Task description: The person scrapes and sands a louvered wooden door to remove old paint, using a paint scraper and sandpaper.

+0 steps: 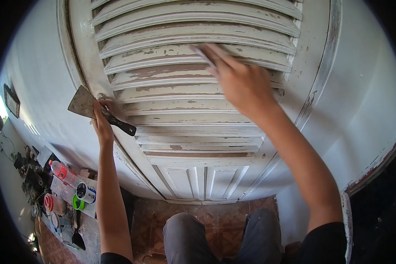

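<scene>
A white louvered door [176, 81] with chipped, peeling paint fills the middle of the head view. My left hand [102, 123] is closed around a wide putty knife [84, 104] beside the door knob [101, 96], its blade pointing up and left and its black handle down and right. Over the upper slats, my right hand [246, 86] is closed on a thin folded sheet [202, 55] that looks like sandpaper. Motion smears the sheet and fingertips, which overlap a slat with bare brown patches.
On the left, a cluttered table [91, 233] holds a clear bottle with a red label [62, 170], a white tub [86, 192], a green lid [78, 203] and a red-lidded jar [53, 203]. A white wall [361, 110] stands at right, above a brown tiled floor [220, 220].
</scene>
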Demonstrator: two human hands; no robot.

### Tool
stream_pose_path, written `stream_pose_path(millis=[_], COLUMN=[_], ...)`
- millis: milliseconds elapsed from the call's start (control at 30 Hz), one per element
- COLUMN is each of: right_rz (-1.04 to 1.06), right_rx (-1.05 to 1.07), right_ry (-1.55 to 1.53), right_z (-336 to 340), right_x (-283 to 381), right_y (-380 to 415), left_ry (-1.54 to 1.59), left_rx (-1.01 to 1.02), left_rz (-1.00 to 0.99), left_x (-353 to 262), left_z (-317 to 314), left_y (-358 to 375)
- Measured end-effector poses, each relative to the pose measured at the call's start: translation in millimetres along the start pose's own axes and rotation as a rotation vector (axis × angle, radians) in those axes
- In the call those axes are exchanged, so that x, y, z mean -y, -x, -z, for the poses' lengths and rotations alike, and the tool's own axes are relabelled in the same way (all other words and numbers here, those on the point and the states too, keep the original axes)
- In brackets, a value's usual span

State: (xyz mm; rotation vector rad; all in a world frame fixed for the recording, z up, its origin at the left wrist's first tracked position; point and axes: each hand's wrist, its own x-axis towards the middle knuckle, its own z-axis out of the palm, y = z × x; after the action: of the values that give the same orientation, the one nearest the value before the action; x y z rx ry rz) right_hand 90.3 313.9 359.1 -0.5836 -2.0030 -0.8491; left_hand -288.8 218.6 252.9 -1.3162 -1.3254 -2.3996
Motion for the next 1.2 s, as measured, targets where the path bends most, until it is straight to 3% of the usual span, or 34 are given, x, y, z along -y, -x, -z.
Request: stream_pose_path(millis=[67,133,267,367,433,533,600,733,967,1033,1133,1200], right_rz=[-0.041,-0.017,-0.139,-0.006,0.048,0.056,0.059,0.001,0.02,0.005,-0.076,-0.017], right_rx=[0.089,0.041,-0.006,-0.09,0.017,-0.002,-0.025,-0.025,0.026,-0.047,0.001,-0.024], right_ry=[0.005,0.058,-0.085,0.056,0.022,0.029,0.02,-0.017,0.009,0.052,-0.07,-0.009], right_z=[30.7,34.8,0.3,-19.0,-2.7,21.8,14.3,-19.6,27.2,25.9,-0.2,-24.5], right_x=[-19.8,-36.7,13.0,23.2,3.8,-29.2,-16.7,17.8,-28.2,-28.0,12.5,31.9], right_y=[17.9,33.2,3.4,-9.4,-1.7,26.2,19.7,-14.2,22.8,24.7,-0.9,-19.7], left_ry=[0.051,-0.049,-0.085,-0.06,-0.078,-0.089,-0.093,-0.072,-0.04,-0.021,-0.082,-0.043], left_rx=[-0.028,-0.027,0.002,0.053,0.062,0.017,0.053,0.045,0.04,0.021,0.021,0.078], left_rz=[0.015,-0.045,-0.133,-0.03,-0.014,-0.015,-0.134,-0.059,-0.023,-0.043,-0.047,-0.056], left_x=[1.5,-0.7,-1.1,1.5,-2.6,3.0,8.6,-1.1,-0.3,-2.9,-7.2,-3.6], left_z=[-3.6,-5.1,-5.0,5.4,8.7,5.5,4.6,0.4,0.8,-2.7,-2.9,3.1], left_y=[1.0,2.0,0.7,-3.1,-3.1,-0.5,-1.7,0.6,0.6,1.3,2.4,-0.4])
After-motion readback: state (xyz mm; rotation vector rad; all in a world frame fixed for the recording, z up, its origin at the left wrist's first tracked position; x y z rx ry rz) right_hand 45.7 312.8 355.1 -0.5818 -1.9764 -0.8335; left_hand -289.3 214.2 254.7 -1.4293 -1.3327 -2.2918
